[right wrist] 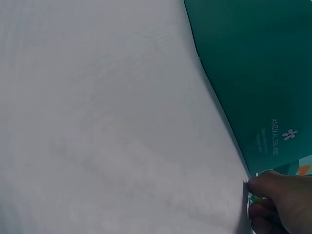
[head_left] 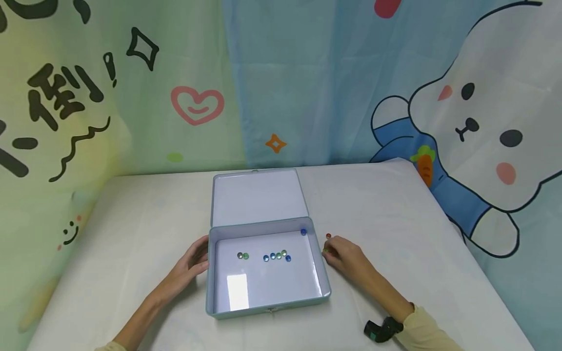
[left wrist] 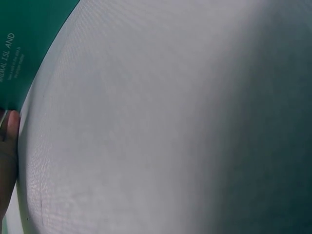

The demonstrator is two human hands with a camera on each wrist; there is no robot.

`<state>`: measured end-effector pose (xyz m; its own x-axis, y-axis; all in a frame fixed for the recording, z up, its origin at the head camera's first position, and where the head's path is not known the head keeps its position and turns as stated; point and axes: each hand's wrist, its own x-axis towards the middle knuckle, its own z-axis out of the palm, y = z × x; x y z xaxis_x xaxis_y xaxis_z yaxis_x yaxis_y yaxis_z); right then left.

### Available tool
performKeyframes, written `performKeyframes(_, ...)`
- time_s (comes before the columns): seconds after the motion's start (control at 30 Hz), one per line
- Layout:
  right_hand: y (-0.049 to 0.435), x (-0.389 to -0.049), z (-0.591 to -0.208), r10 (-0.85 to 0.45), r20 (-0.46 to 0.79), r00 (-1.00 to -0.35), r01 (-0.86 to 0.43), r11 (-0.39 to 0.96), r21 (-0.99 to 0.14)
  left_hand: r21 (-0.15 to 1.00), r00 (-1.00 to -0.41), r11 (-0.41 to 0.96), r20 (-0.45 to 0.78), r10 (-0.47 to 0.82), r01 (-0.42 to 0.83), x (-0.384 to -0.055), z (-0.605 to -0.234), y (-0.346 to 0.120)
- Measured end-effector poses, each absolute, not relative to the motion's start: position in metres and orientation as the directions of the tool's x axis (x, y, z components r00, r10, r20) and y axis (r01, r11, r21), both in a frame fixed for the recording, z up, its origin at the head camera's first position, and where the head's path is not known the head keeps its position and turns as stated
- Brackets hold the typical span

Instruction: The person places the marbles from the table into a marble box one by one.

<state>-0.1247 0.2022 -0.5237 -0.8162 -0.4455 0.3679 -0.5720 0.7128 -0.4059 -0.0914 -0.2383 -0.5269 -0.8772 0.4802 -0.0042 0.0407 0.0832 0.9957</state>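
Note:
An open tin box (head_left: 263, 285) lies in the middle of the table with its lid (head_left: 259, 197) folded back. Inside it are several round glass beads, among them a green one (head_left: 246, 256), light blue ones and a dark blue bead (head_left: 303, 232) in the far right corner. My left hand (head_left: 190, 268) rests against the box's left wall, fingers extended. Just outside the right wall, my right hand (head_left: 349, 258) pinches a green glass bead (right wrist: 253, 198) between thumb and fingers. An orange-red bead (head_left: 328, 236) is beside that hand's fingertips.
A white cloth (head_left: 145, 219) covers the table. A black strap device (head_left: 383, 330) is at the right wrist. Behind the table hangs a printed curtain (head_left: 285, 87) with a cartoon rabbit. The box's green outer side (right wrist: 253, 87) carries small lettering.

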Motion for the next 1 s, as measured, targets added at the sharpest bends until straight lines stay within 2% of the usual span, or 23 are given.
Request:
performKeyframes(0.2,0.204,-0.124,-0.523,-0.425,0.364,-0.829,-0.553,0.725,-0.412,0.996,-0.876,0.078,0.001,0.483,0.044,-0.092,-0.527,-0.238)
performKeyframes(0.37,0.212,-0.131,-0.516,-0.446,0.428,-0.786,-0.612,0.657,-0.441,0.996,-0.875,0.082,-0.007,0.483,0.037,-0.091,-0.528,-0.238)
performKeyframes(0.5,0.212,-0.141,-0.487,-0.477,0.415,-0.775,-0.631,0.629,-0.454,0.994,-0.881,0.099,-0.015,0.473,0.037,-0.091,-0.527,-0.239)
performKeyframes(0.7,0.189,-0.15,-0.438,-0.548,0.317,-0.774,-0.627,0.595,-0.503,0.995,-0.882,0.092,-0.018,0.471,0.029,-0.091,-0.527,-0.238)
performKeyframes(0.8,0.169,-0.152,-0.422,-0.642,0.234,-0.73,-0.658,0.568,-0.495,0.995,-0.88,0.095,-0.018,0.474,0.031,-0.09,-0.527,-0.237)
performKeyframes(0.87,0.152,-0.154,-0.414,-0.71,0.186,-0.679,-0.69,0.532,-0.49,0.994,-0.883,0.104,-0.018,0.469,0.035,-0.09,-0.527,-0.237)
performKeyframes(1.0,0.113,-0.16,-0.407,-0.85,0.137,-0.508,-0.784,0.392,-0.482,0.991,-0.891,0.12,-0.008,0.454,0.053,-0.091,-0.526,-0.237)
